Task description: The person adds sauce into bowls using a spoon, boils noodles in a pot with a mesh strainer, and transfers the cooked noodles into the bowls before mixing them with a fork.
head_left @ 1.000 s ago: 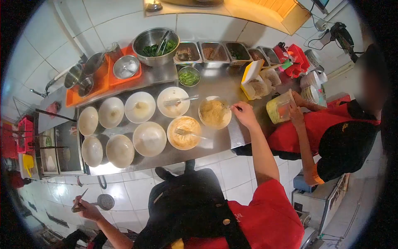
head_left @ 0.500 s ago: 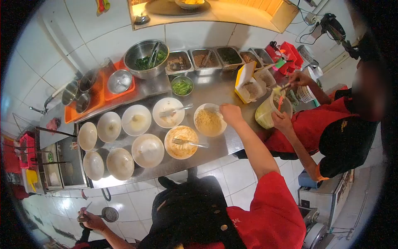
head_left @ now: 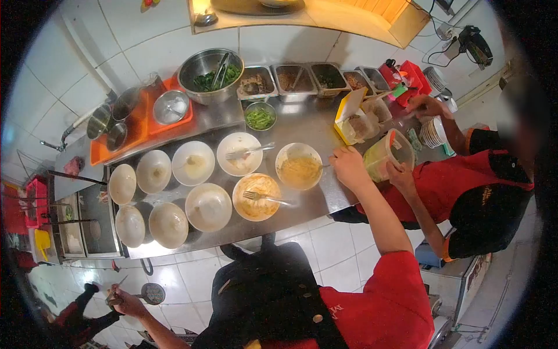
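Note:
A white bowl [head_left: 311, 152] with a yellowish, pasty mixture [head_left: 300, 170] stands on the counter. My right hand [head_left: 350, 168] is closed just right of its rim, on a thin utensil whose handle [head_left: 325, 166] shows at the rim; its head is hidden. At the lower left, away from the counter, my left hand [head_left: 127, 302] is closed round a slim metal utensil [head_left: 122, 280], of which a narrow end sticks out. Next to that hand is a round, dark, ladle-like head [head_left: 153, 294]; whether it belongs to the held piece is unclear.
Several used white bowls [head_left: 209, 207] stand in two rows, two with forks [head_left: 264, 198]. Behind are a steel bowl of greens [head_left: 210, 75], a small bowl of chopped greens [head_left: 260, 116] and metal food pans [head_left: 293, 81]. To the right, a co-worker [head_left: 465, 180] holds a clear tub [head_left: 378, 157].
My right hand has moved right, from the bowl's rim to just beside it. The mixture looks smoother. My left hand is slightly higher in view. The co-worker's upper hand has lifted away from the tub.

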`<state>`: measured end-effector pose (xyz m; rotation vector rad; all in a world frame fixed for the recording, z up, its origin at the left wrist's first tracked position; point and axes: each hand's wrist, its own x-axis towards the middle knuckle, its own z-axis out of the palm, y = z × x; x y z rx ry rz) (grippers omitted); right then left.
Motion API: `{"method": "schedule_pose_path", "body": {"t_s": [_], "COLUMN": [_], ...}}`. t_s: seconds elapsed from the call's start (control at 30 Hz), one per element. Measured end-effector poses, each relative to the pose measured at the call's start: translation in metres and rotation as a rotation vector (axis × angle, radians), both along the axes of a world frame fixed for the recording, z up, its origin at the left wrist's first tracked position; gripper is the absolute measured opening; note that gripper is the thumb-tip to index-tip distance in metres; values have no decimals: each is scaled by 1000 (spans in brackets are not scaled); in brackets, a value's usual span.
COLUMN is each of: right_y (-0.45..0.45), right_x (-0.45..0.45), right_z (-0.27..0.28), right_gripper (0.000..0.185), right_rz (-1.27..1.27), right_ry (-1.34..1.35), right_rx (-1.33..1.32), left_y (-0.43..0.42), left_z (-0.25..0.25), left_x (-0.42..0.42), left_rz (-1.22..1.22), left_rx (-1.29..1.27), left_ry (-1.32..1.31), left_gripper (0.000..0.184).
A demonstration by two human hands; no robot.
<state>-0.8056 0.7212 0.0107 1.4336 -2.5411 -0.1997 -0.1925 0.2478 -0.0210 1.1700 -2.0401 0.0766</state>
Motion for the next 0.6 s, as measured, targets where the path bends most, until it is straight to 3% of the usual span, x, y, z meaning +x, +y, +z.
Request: {"method": "schedule_pose_path", "body": {"t_s": [0.03, 0.1, 0.23, 0.3, 0.33, 0.4, 0.6], "right_y": [-3, -16, -30, -32, -29, -22, -2], "right_x": [9, 30, 45, 45, 41, 37, 27], "right_z": [9, 26, -27, -67, -83, -105, -69], "right_gripper": [10, 12, 14, 18, 18, 22, 30], "right_rz": [1, -257, -497, -583, -583, -562, -621], "right_ry": [1, -60, -161, -282, -281, -510, -848], "right_rx": [-1, 26, 158, -155, -158, -493, -719], "left_y": [-3, -13, -11, -7, -5, -2, 0], "left_z": [-4, -14, -10, -7, -6, -1, 3], "left_x": [5, 17, 4, 3, 0, -8, -12], "left_rz": [1, -13, 45, 61, 60, 64, 67], "left_rx": [-1, 33, -88, 63, 60, -1, -16], "left_ry": [1, 8, 4, -1, 1, 40, 60], "left_gripper": [33, 28, 24, 24, 24, 23, 26]}}
